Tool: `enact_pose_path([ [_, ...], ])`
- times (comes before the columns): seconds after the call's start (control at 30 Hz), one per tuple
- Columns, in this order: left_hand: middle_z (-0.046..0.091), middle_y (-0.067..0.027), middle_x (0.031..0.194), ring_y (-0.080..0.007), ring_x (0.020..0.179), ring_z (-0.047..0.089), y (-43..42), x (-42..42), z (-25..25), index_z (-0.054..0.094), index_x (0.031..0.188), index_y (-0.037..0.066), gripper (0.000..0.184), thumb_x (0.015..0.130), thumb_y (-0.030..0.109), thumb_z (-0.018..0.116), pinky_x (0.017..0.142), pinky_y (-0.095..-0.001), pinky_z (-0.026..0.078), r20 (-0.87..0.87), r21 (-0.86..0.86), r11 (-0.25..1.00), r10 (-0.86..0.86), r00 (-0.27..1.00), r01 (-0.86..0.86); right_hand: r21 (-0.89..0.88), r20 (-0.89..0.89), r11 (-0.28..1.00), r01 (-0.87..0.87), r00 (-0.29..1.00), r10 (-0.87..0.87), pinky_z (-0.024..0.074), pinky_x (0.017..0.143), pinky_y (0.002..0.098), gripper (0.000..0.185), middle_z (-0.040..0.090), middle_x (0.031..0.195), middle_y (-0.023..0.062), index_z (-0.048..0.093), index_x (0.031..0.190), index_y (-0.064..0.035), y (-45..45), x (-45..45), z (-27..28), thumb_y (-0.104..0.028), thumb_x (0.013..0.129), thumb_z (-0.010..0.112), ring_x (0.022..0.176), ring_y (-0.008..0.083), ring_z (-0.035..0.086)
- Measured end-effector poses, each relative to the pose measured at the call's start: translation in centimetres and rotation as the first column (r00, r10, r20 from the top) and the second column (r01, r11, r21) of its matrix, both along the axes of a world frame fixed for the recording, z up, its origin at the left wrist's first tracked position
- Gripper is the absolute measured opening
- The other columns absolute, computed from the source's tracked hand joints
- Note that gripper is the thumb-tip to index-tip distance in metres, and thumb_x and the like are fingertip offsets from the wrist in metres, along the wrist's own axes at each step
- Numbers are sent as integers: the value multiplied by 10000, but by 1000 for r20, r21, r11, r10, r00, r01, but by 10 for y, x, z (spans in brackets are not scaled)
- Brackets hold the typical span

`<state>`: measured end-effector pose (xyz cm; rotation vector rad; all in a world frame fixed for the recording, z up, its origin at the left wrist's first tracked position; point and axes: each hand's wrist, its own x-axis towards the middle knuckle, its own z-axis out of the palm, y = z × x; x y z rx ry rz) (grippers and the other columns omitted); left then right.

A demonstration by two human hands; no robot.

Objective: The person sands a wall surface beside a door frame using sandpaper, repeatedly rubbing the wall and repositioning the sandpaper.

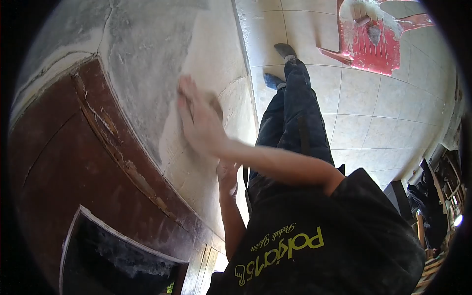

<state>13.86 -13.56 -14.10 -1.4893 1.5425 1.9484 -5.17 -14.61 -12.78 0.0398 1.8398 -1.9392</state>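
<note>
My right hand (pixel 202 125) is pressed against the patchy grey and white plastered wall (pixel 147 54), blurred by motion. Its fingers lie close together over a tan, flat-looking piece (pixel 215 104), mostly hidden under the palm; what it is exactly does not show. Below my right forearm is my left hand (pixel 227 178), close to the pale strip of wall. The forearm covers part of it, so its fingers and anything in them cannot be made out.
A brown wooden panel (pixel 98 162) with a worn edge adjoins the plaster, with a dark pane (pixel 118 255) below it. A red, white-spattered plastic chair (pixel 388 54) stands on the tiled floor (pixel 364 113), bearing a grey lump (pixel 374 34) and a small cylinder (pixel 362 20). Dark clutter (pixel 430 206) lies right.
</note>
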Motion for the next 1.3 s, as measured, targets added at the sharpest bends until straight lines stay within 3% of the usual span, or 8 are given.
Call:
enact_pose_path([
  [0.47, 521, -153, 1300, -252, 1197, 522, -13, 0, -9, 410, 1352, -6, 469, 969, 238, 530, 1010, -407, 424, -81, -10, 966, -260, 962, 260, -151, -28, 986, -67, 998, 64, 285, 1111, 391, 485, 358, 1445, 256, 410, 1369, 11, 17, 17, -10, -323, 1024, 342, 1371, 343, 327],
  [0.53, 404, -157, 1423, -275, 1311, 412, 1, -35, 4, 294, 1433, 1, 629, 999, 437, 420, 1095, -449, 326, -53, 212, 964, 173, 983, -159, -198, 269, 980, -23, 960, 77, 350, 1064, 368, 462, 435, 1389, 225, 464, 1322, 4, 25, -11, -16, -333, 1017, 381, 1313, 298, 414],
  [0.6, 390, -155, 1435, -286, 1322, 394, 0, -56, 0, 275, 1446, 18, 686, 987, 516, 385, 1106, -449, 302, -116, 486, 820, 402, 908, -301, -233, 791, 971, 48, 590, 161, 416, 1002, 337, 424, 501, 1322, 179, 511, 1274, -11, 53, -52, 5, -332, 1005, 441, 1237, 235, 492],
  [0.63, 376, -154, 1443, -297, 1335, 367, 2, -72, 3, 273, 1446, 20, 731, 969, 565, 373, 1116, -470, 276, -173, 599, 740, 491, 854, -304, -456, 786, 750, 479, 613, 86, 467, 923, 291, 413, 569, 1191, 108, 528, 1250, -21, 47, -42, -10, -334, 981, 513, 1098, 164, 558],
  [0.67, 362, -152, 1450, -308, 1348, 341, 5, -90, 7, 271, 1446, 22, 776, 952, 613, 361, 1126, -491, 249, -214, 704, 648, 582, 784, -289, -458, 811, 738, 496, 572, 119, 469, 922, 290, 409, 580, 1176, 103, 527, 1250, -14, 52, -28, -23, -314, 973, 533, 1085, 168, 568],
  [0.87, 570, -173, 1196, -213, 1035, 610, 21, -151, 22, 484, 1241, -55, 509, 942, 340, 600, 859, -321, 534, -363, -5, 958, 266, 893, -287, -565, 731, 740, 365, 638, 242, 482, 910, 285, 416, 618, 1126, 87, 516, 1245, 40, 118, -10, -3, -216, 932, 617, 1033, 175, 603],
  [0.9, 624, -125, 1064, -156, 879, 640, 28, -156, 31, 550, 1149, -54, 379, 908, 215, 668, 713, -258, 556, -391, 17, 937, 327, 861, -348, -555, 700, 770, 315, 677, 228, 485, 907, 286, 414, 617, 1131, 91, 516, 1241, 48, 125, -14, 4, -201, 928, 623, 1040, 173, 601],
  [1.3, 630, -116, 1090, -172, 932, 631, 8, -116, 52, 530, 1187, -58, 378, 959, 237, 587, 829, -288, 509, -380, 82, 995, -22, 925, 57, -491, 567, 871, -1, 758, 321, 511, 760, 251, 383, 652, 983, 65, 605, 1117, 51, 167, -31, 15, -282, 930, 631, 897, 106, 623],
])
